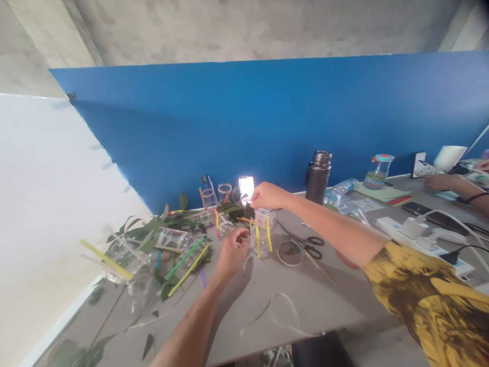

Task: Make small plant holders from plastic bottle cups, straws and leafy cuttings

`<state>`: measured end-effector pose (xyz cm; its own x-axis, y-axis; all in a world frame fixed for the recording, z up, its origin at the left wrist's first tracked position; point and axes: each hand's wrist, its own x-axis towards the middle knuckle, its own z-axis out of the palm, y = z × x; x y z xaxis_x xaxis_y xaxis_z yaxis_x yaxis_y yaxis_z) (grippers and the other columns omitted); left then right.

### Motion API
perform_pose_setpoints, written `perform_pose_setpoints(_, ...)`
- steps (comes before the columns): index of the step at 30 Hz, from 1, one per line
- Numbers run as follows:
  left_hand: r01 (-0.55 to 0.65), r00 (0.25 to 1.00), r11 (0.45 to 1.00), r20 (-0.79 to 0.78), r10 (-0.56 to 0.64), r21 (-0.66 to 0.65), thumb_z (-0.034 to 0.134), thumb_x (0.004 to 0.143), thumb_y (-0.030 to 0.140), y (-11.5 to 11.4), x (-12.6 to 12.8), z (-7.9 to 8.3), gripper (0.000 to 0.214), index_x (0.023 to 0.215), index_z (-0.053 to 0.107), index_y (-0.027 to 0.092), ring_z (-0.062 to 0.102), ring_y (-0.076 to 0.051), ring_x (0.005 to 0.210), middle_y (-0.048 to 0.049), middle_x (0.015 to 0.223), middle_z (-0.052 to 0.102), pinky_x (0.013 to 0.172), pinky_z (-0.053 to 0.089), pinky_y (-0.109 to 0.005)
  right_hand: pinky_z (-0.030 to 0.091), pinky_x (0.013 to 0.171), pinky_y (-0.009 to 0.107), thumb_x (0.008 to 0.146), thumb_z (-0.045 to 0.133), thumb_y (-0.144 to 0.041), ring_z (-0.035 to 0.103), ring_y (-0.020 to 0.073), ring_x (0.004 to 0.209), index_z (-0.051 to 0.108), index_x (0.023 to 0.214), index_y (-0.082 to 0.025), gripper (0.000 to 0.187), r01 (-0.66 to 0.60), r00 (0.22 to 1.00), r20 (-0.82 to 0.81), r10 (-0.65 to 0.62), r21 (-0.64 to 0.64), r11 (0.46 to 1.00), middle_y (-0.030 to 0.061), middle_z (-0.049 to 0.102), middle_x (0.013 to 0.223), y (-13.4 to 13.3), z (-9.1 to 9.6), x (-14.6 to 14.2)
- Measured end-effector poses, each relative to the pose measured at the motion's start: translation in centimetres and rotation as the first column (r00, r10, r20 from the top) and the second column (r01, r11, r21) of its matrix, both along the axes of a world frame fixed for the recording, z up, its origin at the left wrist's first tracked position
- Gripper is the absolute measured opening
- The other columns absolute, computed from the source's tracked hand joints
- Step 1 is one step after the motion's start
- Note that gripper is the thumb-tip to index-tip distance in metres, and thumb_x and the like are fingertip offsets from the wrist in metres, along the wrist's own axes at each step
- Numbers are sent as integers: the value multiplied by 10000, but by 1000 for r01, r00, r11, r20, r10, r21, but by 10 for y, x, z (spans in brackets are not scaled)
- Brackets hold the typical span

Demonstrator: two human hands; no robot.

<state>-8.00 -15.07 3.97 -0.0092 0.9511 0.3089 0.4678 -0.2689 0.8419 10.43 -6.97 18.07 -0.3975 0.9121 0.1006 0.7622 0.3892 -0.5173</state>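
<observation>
A: What's the right hand (269, 196) doing?
B: Pinching a dark leaf (249, 211) just above a clear plastic cup (262, 247) with yellow straws (268, 233).
A: And the left hand (233, 250)?
B: Curled just beside the cup; can't tell whether it's gripping anything.

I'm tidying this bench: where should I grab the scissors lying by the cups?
Take the black finger loops of the scissors, coming from the right. They lie flat with the loops facing away from the cups and the blades aimed toward them, so that end looks safest and easiest to lift.
</observation>
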Motion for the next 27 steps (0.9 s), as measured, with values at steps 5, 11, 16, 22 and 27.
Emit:
perform_pose_setpoints(5, -49, 999, 999, 3, 49, 16, 591, 807, 177, -3, 4, 1, 234, 996, 729, 182, 681, -213, 836, -82, 941, 752, 776, 519, -330, 397, 651, 267, 855, 700, -297, 694, 191, 848, 792, 953, -222, 154, 81, 997, -33, -75, 261, 962, 48, 804, 977, -28, 11, 8)
perform_pose_setpoints(11, -115, 993, 992, 35, 117, -45, 560, 836, 101, 0, 4, -4, 231, 993, 709, 182, 675, -203, 892, -92, 1009, 759, 839, 499, -334, 345, 609, 280, 877, 631, -301, 607, 165, 680, 764, 822, -241, 155, 49, 999, -34, -39, 359, 932, 2, 740, 750, -58, 16, 4)
perform_pose_setpoints(16, -123, 990, 992, 65, 123, -17, 565, 869, 192, -4, 4, -2, 121, 867, 686, 188, 618, -172, 758, -44, 831, 703, 731, 454, -288, 309, 578, 277, 864, 622, -263, 537, 144, 607, 746, 771, -234, 157, -20, 1000, 12, 17, 337, 941, -8, 692, 675, -66, 35, -3)
perform_pose_setpoints(22, -120, 984, 987, 143, 104, 107, 512, 932, 382, -13, 1, 17, 296, 740, 626, 188, 483, -144, 611, -2, 642, 544, 603, 359, -274, 319, 560, 263, 922, 580, -317, 509, 111, 533, 708, 756, -219, 231, -84, 962, -215, 170, 359, 930, -19, 696, 654, -88, 15, 5)
perform_pose_setpoints(27, -117, 989, 986, 102, 105, 117, 539, 908, 422, -14, -10, 47, 282, 827, 669, 185, 533, -144, 611, 11, 643, 582, 618, 410, -258, 350, 558, 250, 913, 593, -292, 524, 111, 559, 713, 778, -218, 195, -63, 913, -353, 206, 376, 924, -14, 715, 679, -99, -9, 18)
